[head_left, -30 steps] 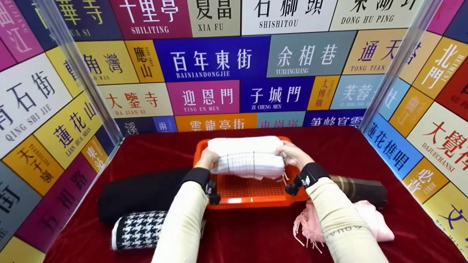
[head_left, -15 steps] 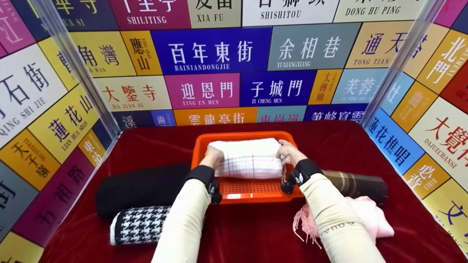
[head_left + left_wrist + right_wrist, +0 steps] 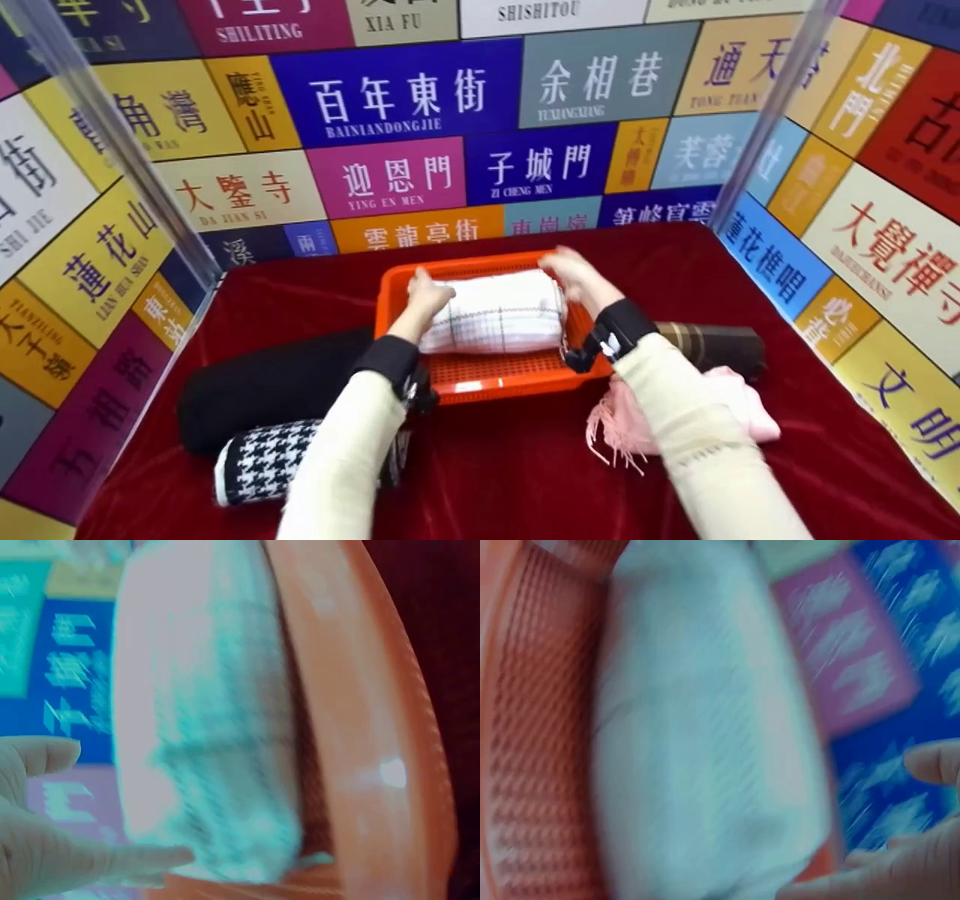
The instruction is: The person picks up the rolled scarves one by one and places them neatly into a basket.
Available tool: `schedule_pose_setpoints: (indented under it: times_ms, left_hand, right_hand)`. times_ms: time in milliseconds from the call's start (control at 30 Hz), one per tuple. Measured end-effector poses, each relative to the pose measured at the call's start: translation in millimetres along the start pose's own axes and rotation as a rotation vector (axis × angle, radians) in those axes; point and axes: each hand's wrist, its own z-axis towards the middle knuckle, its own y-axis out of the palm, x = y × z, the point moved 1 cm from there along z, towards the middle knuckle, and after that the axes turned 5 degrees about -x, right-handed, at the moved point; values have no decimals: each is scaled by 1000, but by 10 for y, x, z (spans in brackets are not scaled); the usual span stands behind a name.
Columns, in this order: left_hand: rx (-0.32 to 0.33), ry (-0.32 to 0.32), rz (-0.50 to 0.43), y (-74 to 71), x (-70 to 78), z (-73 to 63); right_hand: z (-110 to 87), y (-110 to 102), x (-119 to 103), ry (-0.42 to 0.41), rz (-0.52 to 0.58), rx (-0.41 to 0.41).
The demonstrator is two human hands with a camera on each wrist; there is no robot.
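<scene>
A rolled white scarf (image 3: 499, 311) with thin dark check lines lies in the orange plastic basket (image 3: 480, 388). At the roll's left end is my left hand (image 3: 429, 294); the left wrist view has its thumb and fingers (image 3: 154, 858) spread apart, with a fingertip overlapping the scarf's end. My right hand (image 3: 576, 274), blurred, is raised by the far right corner of the basket, just off the roll's right end. In the right wrist view its thumb (image 3: 934, 763) and fingers are apart, beside the scarf.
Left of the basket lie a black cloth roll (image 3: 262, 390) and a black-and-white houndstooth roll (image 3: 262, 461). On the right are a brown roll (image 3: 720, 349) and a pink fringed scarf (image 3: 739, 409). Dark red cloth (image 3: 487, 472) covers the table, with printed panels behind.
Both hands have let go of the white scarf's ends; it has come down into the basket. The right hand has lifted up and away. The head view has shifted slightly.
</scene>
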Motion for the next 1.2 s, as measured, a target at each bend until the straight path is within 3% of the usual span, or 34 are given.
schedule_pose_setpoints:
  times_ms: [100, 200, 267, 367, 533, 633, 733, 800, 867, 933, 1067, 1200]
  left_hand:
    - [15, 320, 14, -6, 201, -434]
    - [4, 575, 40, 23, 252, -831]
    - [8, 683, 55, 30, 238, -1051]
    - [18, 795, 56, 22, 166, -1299]
    - [74, 898, 137, 41, -58, -1553]
    - [124, 977, 212, 110, -253, -1659]
    - [155, 1057, 268, 208, -494, -1736]
    - [134, 1077, 287, 272, -653, -1773]
    - [90, 1068, 324, 327, -803, -1799]
    - [24, 1014, 407, 370, -926, -1812]
    - [-150, 823, 635, 415, -1117, -1797]
    - [-227, 703, 754, 421, -1250, -1746]
  right_hand:
    - [-924, 394, -511, -178, -13, -40]
    - [-1483, 468, -580, -365, -10, -116]
    - [-1715, 424, -495, -451, 6, -148]
    - [-1985, 323, -304, -554, 37, -174]
    - [-2349, 110, -5, -731, -35, -207]
    - [-2500, -77, 186, -856, -209, -173]
    - [-2586, -300, 415, -941, -585, -37]
    - [-2578, -456, 589, -948, -864, 83]
    - [-2516, -632, 757, -931, -1087, 131]
    - [-2428, -809, 916, -922, -1221, 129]
    - [-2220, -1147, 1200, -954, -1436, 111]
    - [-2086, -1372, 1422, -873, -1588, 83]
